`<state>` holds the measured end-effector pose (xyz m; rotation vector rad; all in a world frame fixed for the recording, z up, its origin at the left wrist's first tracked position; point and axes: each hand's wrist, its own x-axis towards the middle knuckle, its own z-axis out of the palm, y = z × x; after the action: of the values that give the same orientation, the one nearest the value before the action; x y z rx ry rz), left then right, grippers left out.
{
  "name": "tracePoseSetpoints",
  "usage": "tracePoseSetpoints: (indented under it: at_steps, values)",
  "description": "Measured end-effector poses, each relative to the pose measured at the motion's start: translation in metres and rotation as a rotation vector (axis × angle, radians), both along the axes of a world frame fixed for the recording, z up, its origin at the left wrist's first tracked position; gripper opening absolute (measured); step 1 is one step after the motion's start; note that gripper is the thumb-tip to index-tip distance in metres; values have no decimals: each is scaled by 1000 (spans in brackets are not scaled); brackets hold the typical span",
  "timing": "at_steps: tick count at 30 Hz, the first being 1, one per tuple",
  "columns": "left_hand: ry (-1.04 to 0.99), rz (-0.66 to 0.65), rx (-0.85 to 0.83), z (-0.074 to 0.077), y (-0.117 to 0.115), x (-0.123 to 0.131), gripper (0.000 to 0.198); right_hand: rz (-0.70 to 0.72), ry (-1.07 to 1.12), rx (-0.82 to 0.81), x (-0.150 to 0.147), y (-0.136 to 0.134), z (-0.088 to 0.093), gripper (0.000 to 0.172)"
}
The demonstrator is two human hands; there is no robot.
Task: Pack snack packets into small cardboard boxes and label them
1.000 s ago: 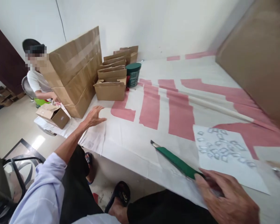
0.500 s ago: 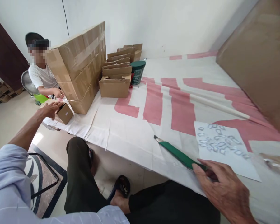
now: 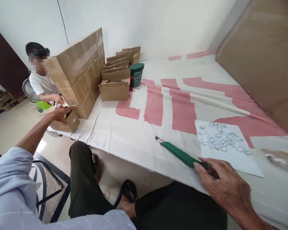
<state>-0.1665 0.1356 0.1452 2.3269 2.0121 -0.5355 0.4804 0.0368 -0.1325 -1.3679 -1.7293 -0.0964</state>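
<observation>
The biggest change is my left arm (image 3: 36,134): a second ago it was over the near edge, and now it stretches out to the left. With it, my left grip (image 3: 61,114) has come onto the small box (image 3: 72,121), fingers over its top by the dark opening; whether they are closed on it I cannot tell. As I judge it, the box is now the business of that side. My right grip (image 3: 227,185) stays as it was, closed round the green utility knife (image 3: 180,153), blade pointing left, well apart from the box.

Behind everything stands a white wall (image 3: 158,25), with pale floor (image 3: 12,127) off to the left. The bench (image 3: 132,143) runs across under a wrinkled cloth (image 3: 105,127) with red shapes. At the right looms a big carton (image 3: 256,48); at the left, taped cartons (image 3: 72,76) are stacked, with the small box just beside them at the bench's left end. A co-worker (image 3: 37,81) sits beyond, one hand (image 3: 59,98) near that box. Farther back come a row of open boxes (image 3: 115,91) and a green-lidded tub (image 3: 136,76). Nearer, at the right, a white sheet (image 3: 237,163) carries little grey outlines (image 3: 222,142), pieces or marks, I can't tell.
</observation>
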Motion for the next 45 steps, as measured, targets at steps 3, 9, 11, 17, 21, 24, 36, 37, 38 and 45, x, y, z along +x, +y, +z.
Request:
tracePoseSetpoints:
  at_steps: [3, 9, 11, 17, 21, 24, 36, 37, 38, 45]
  values:
    - [-36, -114, -30, 0, -16, 48, 111, -22, 36, -65, -1, 0, -1, 24]
    - [-208, -353, 5, 0, -39, 140, 104, -32, 127, -135, -6, 3, 7, 32]
    - [-280, -410, 32, 2, -41, 159, 106, -44, 140, -84, -8, 3, 14, 32]
    - [-481, -529, 54, 6, -47, 198, 111, -14, 278, 106, -66, -13, 64, 22]
    - [-513, -547, 53, 7, -56, 214, 114, 277, 476, 100, -142, -18, 104, 22]
    - [-500, -541, 43, 10, -59, 219, 113, 410, 556, 70, -184, -8, 120, 26]
    - [-529, -547, 63, 9, -64, 218, 110, 425, 558, 42, -227, 9, 111, 31]
    - [-529, -548, 66, 8, -64, 218, 110, 424, 557, 41, -227, 8, 111, 31]
    - [-528, -549, 70, 8, -64, 218, 110, 422, 557, 40, -228, 7, 111, 31]
    - [-509, -532, 72, 10, -66, 222, 112, 437, 625, 18, -230, 2, 112, 29]
